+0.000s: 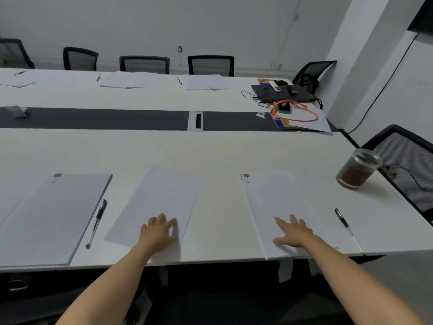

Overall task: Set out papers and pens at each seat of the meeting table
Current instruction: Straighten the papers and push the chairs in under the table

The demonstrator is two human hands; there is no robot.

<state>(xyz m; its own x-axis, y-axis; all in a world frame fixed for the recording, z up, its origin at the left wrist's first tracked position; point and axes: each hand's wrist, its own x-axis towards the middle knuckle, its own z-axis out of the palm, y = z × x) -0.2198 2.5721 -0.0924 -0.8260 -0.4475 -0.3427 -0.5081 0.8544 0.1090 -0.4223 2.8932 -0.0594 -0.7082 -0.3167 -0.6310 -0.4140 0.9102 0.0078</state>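
On the near side of the white meeting table point(218, 148) lie three sets of paper. My left hand point(160, 231) rests flat on the near end of the loose middle sheet point(161, 198), fingers spread. My right hand point(294, 232) lies flat with fingers apart on the right stack point(271, 198), which has a red binder clip point(246, 176). The left stack point(54, 216) carries a green clip point(57, 176), and a pen point(96, 222) lies beside it. Another pen point(346, 227) lies right of the right stack. Neither hand holds anything.
Paper sets point(203, 82) with pens lie at the far seats, before black mesh chairs point(210, 64). A glass jar point(358, 168) of dark contents stands near the right edge. A laptop point(278, 92), an orange cable point(297, 112) and papers clutter the far right end. A chair point(407, 160) stands at right.
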